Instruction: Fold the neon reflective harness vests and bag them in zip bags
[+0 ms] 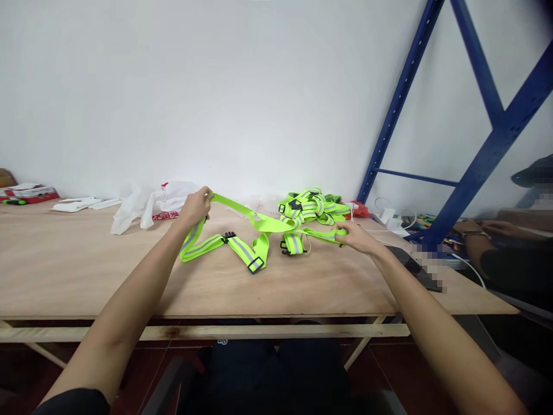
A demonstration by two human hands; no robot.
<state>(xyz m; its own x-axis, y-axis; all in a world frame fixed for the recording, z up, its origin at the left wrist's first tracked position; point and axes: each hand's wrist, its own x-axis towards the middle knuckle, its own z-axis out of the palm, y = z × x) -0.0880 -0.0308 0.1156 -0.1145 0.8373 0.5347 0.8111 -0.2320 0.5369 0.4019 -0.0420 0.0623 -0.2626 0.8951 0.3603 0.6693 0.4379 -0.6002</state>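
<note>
A neon-green reflective strap harness (pixel 272 224) with grey stripes and black buckles stretches between my two hands above the wooden table. My left hand (pixel 197 206) is closed on one of its straps, raised at the left. At the right, my right hand (pixel 351 237) pinches another strap. Part of the harness hangs down to the tabletop, where a black slide buckle (pixel 255 265) and a black clip (pixel 230 234) show. Just behind it lies a tangled pile of similar reflective straps (pixel 313 206).
White and red plastic bags (pixel 149 204) and white papers (pixel 82 203) lie at the back left of the table (pixel 86 265). A blue metal rack (pixel 492 138) rises on the right. Beside it are a dark flat device (pixel 410 268), a white charger (pixel 389 218) and another person's arm (pixel 477 242).
</note>
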